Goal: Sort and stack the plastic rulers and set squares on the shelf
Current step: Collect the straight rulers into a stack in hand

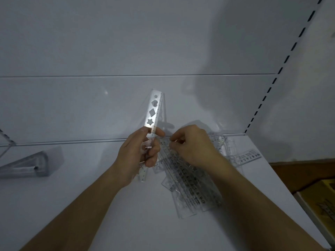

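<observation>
The right hand (192, 144) covers the far part of the heap of clear rulers (190, 187), so what its fingertips touch cannot be told. The left hand (137, 153) hides the middle of the stencil ruler (154, 111) (its printed marks are too fine to read). At nine o'clock, a stack of set squares (23, 164) is cut by the edge; at four o'clock, a yellow box (322, 201) is cut off too.

Two apparently bare, sleeveless forearms
</observation>
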Demonstrator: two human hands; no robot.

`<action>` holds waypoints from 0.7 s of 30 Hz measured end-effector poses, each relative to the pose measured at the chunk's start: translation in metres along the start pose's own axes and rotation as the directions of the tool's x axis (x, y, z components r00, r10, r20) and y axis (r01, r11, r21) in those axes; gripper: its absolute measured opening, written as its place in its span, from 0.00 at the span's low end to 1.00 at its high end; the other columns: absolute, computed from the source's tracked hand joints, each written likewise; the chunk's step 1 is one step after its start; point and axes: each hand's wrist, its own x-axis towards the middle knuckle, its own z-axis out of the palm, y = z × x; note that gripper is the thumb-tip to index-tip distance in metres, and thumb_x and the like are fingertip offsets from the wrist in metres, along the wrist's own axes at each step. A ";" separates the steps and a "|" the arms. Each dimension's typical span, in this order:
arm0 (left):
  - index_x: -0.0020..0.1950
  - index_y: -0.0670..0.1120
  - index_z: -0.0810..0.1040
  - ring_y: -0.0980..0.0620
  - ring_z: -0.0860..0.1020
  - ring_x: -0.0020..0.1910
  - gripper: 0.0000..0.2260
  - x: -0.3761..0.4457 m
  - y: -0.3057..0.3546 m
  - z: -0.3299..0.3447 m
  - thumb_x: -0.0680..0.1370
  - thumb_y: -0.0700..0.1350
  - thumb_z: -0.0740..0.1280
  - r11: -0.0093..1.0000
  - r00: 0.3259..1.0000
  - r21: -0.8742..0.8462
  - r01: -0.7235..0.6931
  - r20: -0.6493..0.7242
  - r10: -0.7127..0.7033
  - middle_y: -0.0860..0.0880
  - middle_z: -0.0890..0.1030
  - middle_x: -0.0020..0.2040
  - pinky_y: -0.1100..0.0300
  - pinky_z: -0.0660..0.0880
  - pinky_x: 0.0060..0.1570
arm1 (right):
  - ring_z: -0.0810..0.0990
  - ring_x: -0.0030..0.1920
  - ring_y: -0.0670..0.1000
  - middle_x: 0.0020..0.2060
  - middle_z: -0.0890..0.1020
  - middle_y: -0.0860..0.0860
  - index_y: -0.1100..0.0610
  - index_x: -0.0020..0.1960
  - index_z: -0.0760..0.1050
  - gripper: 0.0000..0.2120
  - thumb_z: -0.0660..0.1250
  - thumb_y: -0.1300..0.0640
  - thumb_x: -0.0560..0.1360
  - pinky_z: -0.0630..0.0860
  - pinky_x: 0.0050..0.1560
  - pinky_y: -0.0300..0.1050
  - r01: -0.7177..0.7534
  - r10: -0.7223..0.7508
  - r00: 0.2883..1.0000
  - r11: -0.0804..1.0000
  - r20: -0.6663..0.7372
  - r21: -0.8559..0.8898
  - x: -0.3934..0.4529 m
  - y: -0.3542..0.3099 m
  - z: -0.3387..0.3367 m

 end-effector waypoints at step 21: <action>0.63 0.48 0.82 0.50 0.72 0.34 0.17 -0.011 0.006 0.005 0.84 0.50 0.55 0.996 0.988 -0.058 -0.063 0.134 0.070 0.46 0.73 0.38 0.57 0.73 0.35 | 0.80 0.40 0.55 0.40 0.82 0.58 0.58 0.49 0.85 0.05 0.71 0.60 0.75 0.81 0.45 0.50 0.144 -0.023 0.989 0.405 -0.147 0.903 -0.007 -0.011 -0.033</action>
